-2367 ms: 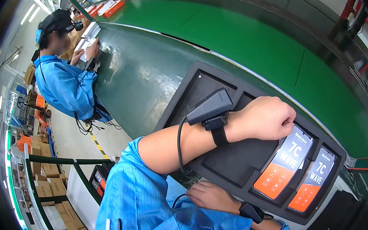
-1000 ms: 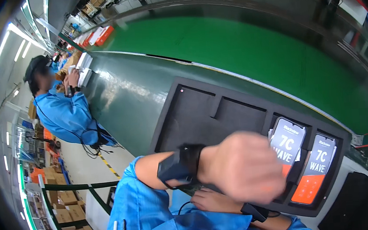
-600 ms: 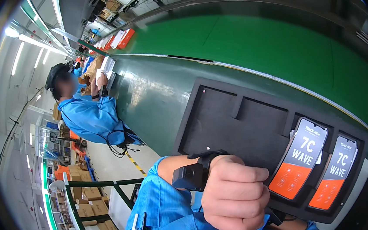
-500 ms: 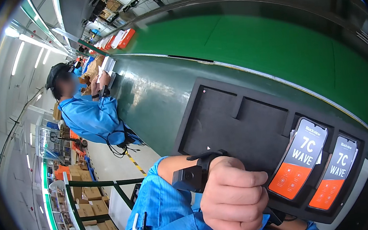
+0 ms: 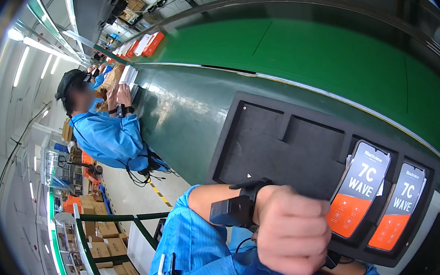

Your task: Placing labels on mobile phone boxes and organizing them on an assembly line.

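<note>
My left hand [image 5: 294, 230] is curled into a fist, slightly blurred, in front of my body at the near edge of a black foam tray [image 5: 279, 156]. What it holds, if anything, is hidden. A black strap with a small box-shaped device [image 5: 231, 210] sits on that wrist. Behind the fist, only part of my right forearm [image 5: 349, 271] shows at the lower edge; the fingers of that hand are hidden. Two smartphones with grey and orange printed fronts, a nearer-to-centre phone [image 5: 359, 190] and a right-hand phone [image 5: 397, 205], lie in slots at the tray's right side.
A green conveyor belt [image 5: 296, 52] runs beyond the dark green bench [image 5: 186, 109]. To the left a co-worker in blue [image 5: 107, 134] handles white items at the bench. Orange and white boxes [image 5: 151, 44] rest on the belt, far left. Cartons [image 5: 106, 247] are stacked behind a green-framed rack.
My left fist has shifted a little to the right, nearer the phones, and overlaps the lower end of one. The co-worker's hands have moved slightly.
</note>
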`<control>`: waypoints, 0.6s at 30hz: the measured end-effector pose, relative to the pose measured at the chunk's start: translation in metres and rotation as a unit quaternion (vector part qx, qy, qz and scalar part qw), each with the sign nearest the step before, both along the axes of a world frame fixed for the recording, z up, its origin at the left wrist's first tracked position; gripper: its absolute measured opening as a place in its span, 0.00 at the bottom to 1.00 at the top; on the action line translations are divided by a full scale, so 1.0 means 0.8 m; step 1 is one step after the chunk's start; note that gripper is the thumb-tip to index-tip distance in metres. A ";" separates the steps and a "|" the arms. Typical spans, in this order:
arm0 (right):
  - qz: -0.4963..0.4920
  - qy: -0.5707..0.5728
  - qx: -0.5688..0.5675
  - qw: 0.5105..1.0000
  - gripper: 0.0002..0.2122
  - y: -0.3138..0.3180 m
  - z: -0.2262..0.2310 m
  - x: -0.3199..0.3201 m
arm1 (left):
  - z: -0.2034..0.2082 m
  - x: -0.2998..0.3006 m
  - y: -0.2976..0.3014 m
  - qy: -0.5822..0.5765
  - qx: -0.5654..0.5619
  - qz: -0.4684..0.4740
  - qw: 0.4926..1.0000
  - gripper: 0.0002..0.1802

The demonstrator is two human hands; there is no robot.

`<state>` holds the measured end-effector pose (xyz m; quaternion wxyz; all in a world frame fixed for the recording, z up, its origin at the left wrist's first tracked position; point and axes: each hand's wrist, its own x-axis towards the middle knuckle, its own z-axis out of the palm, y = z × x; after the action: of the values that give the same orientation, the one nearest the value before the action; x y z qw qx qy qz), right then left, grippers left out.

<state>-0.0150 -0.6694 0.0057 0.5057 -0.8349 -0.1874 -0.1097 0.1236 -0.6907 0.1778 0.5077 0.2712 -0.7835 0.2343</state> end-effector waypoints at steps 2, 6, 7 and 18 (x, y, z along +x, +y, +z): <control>0.011 -0.008 0.003 1.000 0.04 0.005 0.010 0.007 | -0.003 0.009 0.002 0.035 0.124 0.045 0.991 0.02; 0.067 0.051 -0.046 0.995 0.07 0.024 -0.015 -0.001 | -0.038 0.056 -0.062 0.068 0.348 0.315 0.880 0.07; 0.072 0.060 -0.042 0.995 0.06 0.020 -0.007 0.002 | -0.053 0.074 -0.067 0.070 0.400 0.322 0.855 0.07; 0.076 0.052 -0.025 0.995 0.05 0.011 0.014 0.005 | -0.079 0.076 -0.093 0.216 0.273 0.338 0.875 0.07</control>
<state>-0.0108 -0.6610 0.0172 0.5005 -0.8353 -0.2264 -0.0222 0.1844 -0.7648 0.1147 0.4601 0.6909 -0.5479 0.1041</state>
